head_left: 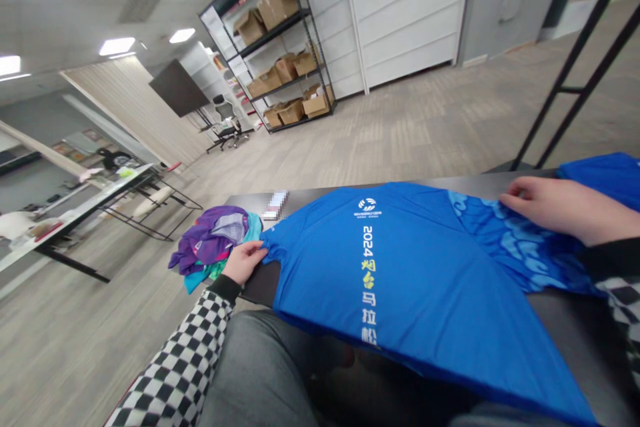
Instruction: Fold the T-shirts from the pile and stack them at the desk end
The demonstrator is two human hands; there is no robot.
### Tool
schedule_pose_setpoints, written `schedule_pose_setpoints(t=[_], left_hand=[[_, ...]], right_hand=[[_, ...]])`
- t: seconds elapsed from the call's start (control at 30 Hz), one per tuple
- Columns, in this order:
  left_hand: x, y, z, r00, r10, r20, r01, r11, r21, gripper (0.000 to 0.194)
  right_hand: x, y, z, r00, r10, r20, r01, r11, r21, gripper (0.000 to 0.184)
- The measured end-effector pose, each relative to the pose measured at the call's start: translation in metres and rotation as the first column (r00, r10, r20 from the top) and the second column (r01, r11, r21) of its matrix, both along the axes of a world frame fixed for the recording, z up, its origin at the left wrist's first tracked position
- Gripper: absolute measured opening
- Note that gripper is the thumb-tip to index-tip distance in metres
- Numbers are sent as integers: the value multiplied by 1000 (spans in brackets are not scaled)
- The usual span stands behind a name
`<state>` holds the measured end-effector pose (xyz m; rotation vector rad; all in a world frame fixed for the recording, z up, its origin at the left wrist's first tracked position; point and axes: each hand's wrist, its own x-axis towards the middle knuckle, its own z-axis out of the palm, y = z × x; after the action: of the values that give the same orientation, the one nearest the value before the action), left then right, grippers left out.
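Note:
A blue T-shirt with white and yellow lettering lies spread over the dark table, its lower part hanging past the near edge. The end of its left-side sleeve is pinched in my left hand. My right hand rests at the other sleeve, which has a light-blue cloud pattern; its fingers are curled together at the upper edge of the fabric. Whether cloth is caught between those fingers is hard to see. Just beyond my left hand is a pile of purple and turquoise clothes.
The dark table carries a blurred-out flat item near its far edge. More blue fabric lies at the right end. A black metal frame stands behind it. Farther off are shelves with cardboard boxes and a long table.

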<state>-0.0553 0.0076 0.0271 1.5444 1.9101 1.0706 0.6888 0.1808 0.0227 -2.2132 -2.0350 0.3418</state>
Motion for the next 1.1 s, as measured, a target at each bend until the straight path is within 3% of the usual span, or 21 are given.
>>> schedule_pose_setpoints(t=[0.23,0.47,0.6,0.7,0.77,0.83,0.97,1.03,1.1], left_hand=[[-7,-6,-3,995,20,-100,-11,996,84,38],[-24,-36,-1,950,-182,-252,186,982,-9,33],[-26,-41,-3,937,-50,-347,62,998,24,30],[-13,-37,3,888,123,-442,-52,984,168,30],[2,-31,8,850,143,-507,-3,964,267,35],[15,-27,10,813,46,-580,130,958,257,43],[27,-24,3,718,-226,-658,304,953,4,45],[27,-26,-2,695,-265,-669,306,950,-59,45],[26,-30,-3,688,-216,-692,268,963,-34,48]], right_hand=[[4,2,-4,1000,-6,-11,6,1000,6,20],[5,6,-8,998,-31,-50,32,999,27,18],[3,5,-4,997,-43,-64,44,999,16,16],[3,5,-4,997,-40,-66,41,999,10,17],[3,5,-4,998,-34,-57,35,999,10,17],[2,4,-4,999,-25,-40,26,1000,11,17],[1,1,-2,1000,-15,-5,15,1000,20,18],[0,-1,-1,1000,-7,3,7,1000,18,19],[0,-2,-1,1000,7,2,-7,1000,13,20]])
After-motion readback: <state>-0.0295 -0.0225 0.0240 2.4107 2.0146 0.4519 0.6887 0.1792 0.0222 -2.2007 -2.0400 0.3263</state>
